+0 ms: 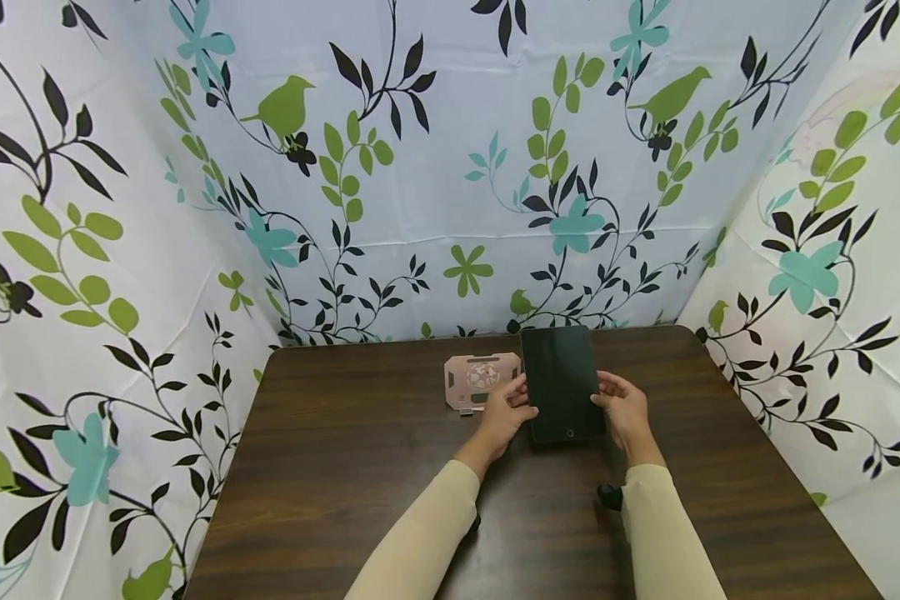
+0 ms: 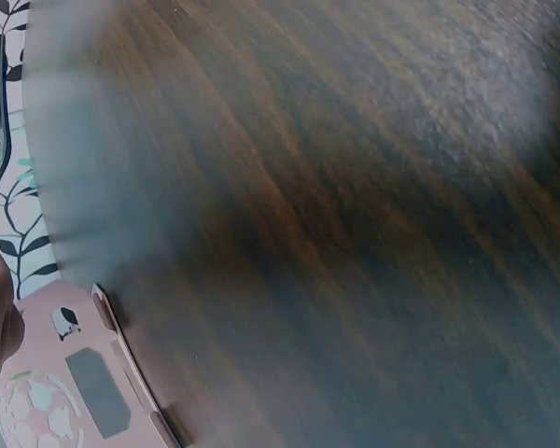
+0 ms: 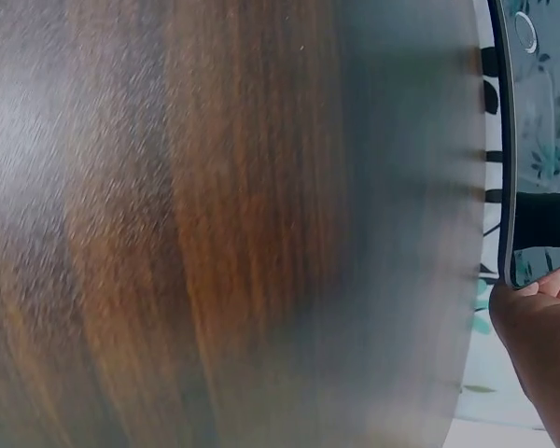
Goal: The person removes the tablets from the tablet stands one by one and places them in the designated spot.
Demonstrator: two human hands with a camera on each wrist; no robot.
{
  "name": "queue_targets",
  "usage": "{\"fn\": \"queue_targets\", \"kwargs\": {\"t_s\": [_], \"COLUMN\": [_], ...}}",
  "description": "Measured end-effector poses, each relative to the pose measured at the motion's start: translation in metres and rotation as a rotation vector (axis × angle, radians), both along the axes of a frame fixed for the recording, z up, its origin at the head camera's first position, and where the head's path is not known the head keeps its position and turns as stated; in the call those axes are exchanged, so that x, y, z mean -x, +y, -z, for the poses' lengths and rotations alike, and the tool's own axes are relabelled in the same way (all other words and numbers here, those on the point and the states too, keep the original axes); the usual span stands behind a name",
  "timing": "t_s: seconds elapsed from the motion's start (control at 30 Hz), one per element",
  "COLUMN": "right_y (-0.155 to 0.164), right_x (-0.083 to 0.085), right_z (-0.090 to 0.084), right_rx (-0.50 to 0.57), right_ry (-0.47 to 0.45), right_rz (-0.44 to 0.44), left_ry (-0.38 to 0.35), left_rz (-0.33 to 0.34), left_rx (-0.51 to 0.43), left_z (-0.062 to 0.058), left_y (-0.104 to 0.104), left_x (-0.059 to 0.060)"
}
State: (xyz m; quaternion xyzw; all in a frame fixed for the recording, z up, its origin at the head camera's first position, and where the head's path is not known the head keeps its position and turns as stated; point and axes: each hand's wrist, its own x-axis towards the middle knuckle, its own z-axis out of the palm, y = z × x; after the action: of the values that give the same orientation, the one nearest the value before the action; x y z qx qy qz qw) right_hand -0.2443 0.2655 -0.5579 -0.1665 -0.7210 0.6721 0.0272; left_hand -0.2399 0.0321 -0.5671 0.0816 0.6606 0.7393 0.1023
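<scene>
The left hand (image 1: 504, 414) grips the left long edge of the tablet (image 1: 562, 383), fingers curled onto it, and the right hand (image 1: 624, 411) holds the right long edge the same way. There are two hands, one tablet and one pink stand (image 1: 482, 380). The tablet sits between the hands, its dark screen facing up, above the far middle of the bench (image 1: 360, 467). Its long axis runs from 6 to 12 o'clock, with the round button end at 6, towards the person. The pink stand lies flat on the bench at about 10 o'clock from the left hand, just beside the tablet's left edge. Floral curtains (image 1: 450, 167) enclose the bench on three sides.
</scene>
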Motion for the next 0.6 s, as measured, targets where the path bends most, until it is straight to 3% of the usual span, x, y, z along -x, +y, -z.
{"fn": "queue_targets", "kwargs": {"t_s": [0.6], "right_y": [0.014], "right_x": [-0.003], "right_z": [0.019], "right_rx": [-0.088], "right_ry": [-0.083], "right_rz": [-0.052], "left_ry": [-0.136], "left_rz": [-0.003], "left_rx": [-0.030], "left_z": [0.023], "left_y": [0.011], "left_x": [-0.003]}}
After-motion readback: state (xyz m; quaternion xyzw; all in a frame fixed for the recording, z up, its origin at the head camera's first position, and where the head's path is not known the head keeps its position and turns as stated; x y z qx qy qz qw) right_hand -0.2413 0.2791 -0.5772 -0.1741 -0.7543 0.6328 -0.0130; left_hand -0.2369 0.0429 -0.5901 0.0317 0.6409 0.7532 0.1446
